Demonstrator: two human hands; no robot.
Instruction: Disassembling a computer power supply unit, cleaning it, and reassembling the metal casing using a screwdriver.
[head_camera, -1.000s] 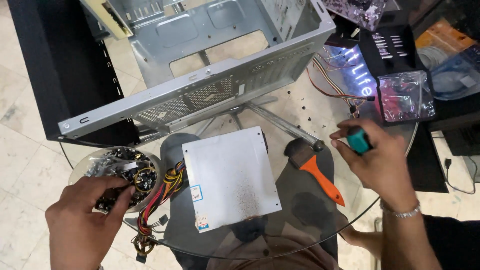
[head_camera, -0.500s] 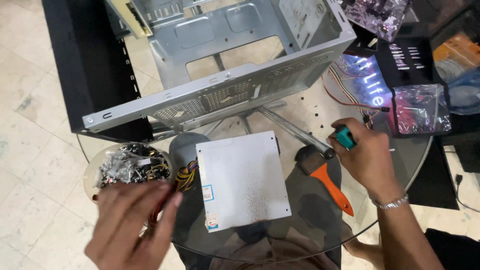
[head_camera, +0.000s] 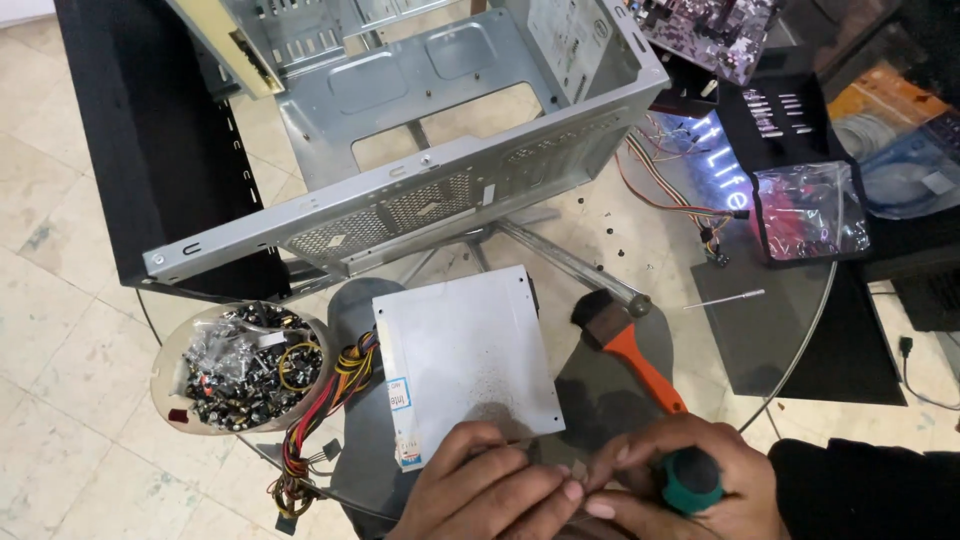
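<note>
A: Where were your hands just then?

B: Together at the bottom edge, fingertips meeting. Your right hand (head_camera: 690, 480) was closed round the green-and-black screwdriver handle (head_camera: 692, 478); your left hand (head_camera: 490, 490) pinched at the tool's front end, though the shaft was hidden under your fingers.

A: And the screwdriver, how did it lie?

B: In your right hand, its long axis running roughly leftward from the handle toward your left fingertips, just below the near edge of the flat grey metal power supply box (head_camera: 468, 355). The left hand was the nearer one to that box, touching or almost touching its corner; I could not tell which.

A: What lay around?

B: An orange-handled brush (head_camera: 630, 350) just right of the box, a loose thin metal rod (head_camera: 725, 298) farther right, a round bowl of screws and small parts (head_camera: 240, 365) to the left, bundled coloured wires (head_camera: 325, 400) between, and the open grey computer case (head_camera: 420, 130) beyond, all on the round glass tabletop (head_camera: 790, 330).
</note>
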